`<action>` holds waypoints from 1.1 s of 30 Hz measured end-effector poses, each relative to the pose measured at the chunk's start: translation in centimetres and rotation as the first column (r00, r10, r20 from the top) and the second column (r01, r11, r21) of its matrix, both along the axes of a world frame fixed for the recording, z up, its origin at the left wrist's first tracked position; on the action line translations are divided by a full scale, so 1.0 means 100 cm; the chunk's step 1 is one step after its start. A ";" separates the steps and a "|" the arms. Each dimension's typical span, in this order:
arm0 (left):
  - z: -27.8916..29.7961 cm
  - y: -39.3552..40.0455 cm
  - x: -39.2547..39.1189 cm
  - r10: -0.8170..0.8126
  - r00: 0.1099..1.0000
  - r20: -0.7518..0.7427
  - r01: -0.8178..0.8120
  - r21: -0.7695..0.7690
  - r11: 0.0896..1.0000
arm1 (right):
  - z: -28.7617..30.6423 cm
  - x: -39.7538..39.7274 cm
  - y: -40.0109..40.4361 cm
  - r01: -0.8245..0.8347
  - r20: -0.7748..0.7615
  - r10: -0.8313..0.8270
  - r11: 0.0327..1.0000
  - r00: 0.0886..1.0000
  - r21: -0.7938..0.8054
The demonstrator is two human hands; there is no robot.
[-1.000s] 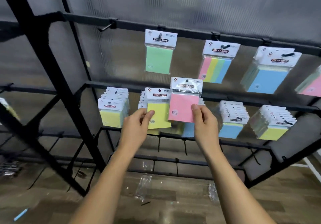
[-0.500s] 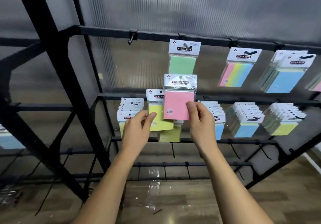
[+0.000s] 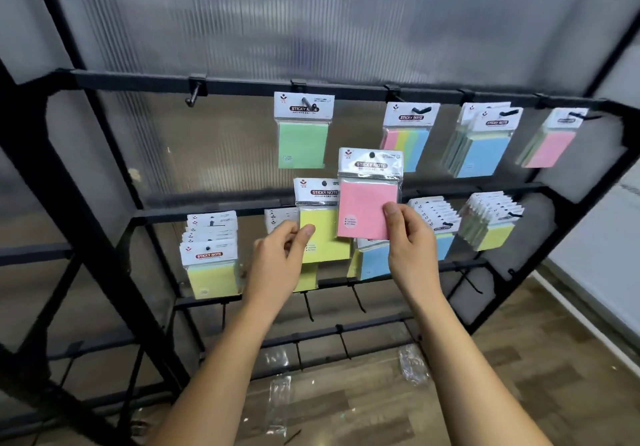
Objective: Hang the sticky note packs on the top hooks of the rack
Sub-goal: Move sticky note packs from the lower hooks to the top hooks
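Behind the black frame we see a wall of ribbed translucent panels [image 3: 311,23], grey and lit softly from behind. Below us runs a wood-plank floor [image 3: 540,359] in brown tones, with crumpled clear plastic wrappers [image 3: 410,364] lying on it. A pale wall [image 3: 602,248] with a white baseboard stands at the right.

1. Two sticky note packs are held up in front of the rack [image 3: 104,248], the left-hand pack [image 3: 320,224] by the left hand [image 3: 277,265], the right-hand pack [image 3: 369,196] by the right hand [image 3: 410,241], slightly higher and overlapping it.
2. Four hung packs sit behind on the top bar [image 3: 346,87], right of a bare hook [image 3: 194,94].
3. Stacked packs hang on the middle bar behind the hands.
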State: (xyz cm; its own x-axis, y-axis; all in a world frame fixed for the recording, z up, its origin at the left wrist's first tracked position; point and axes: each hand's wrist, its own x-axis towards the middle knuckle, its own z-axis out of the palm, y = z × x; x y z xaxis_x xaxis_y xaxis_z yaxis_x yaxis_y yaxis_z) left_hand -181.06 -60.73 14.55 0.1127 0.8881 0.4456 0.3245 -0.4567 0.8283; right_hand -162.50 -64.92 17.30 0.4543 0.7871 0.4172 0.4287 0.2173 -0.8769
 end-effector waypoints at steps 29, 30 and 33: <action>0.012 -0.022 0.287 -0.092 0.996 -0.013 0.093 0.052 0.994 | 0.005 0.287 -0.028 0.067 -0.036 -0.065 0.995 0.997 0.073; 0.014 -0.023 0.299 -0.079 0.997 -0.021 0.080 0.066 0.995 | 0.006 0.299 -0.029 0.064 -0.041 -0.061 0.995 0.997 0.079; 0.015 -0.027 0.330 -0.057 0.998 -0.014 0.058 0.072 0.996 | 0.007 0.335 -0.029 0.066 -0.049 -0.063 0.995 0.997 0.078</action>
State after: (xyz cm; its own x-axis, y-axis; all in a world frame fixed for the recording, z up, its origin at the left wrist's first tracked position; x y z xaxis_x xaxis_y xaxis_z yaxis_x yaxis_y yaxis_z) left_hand -148.02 -63.40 16.06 0.1681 0.8457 0.5065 0.3056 -0.5332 0.7889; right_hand -129.00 -67.81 18.03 0.5234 0.7206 0.4548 0.4035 0.2605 -0.8771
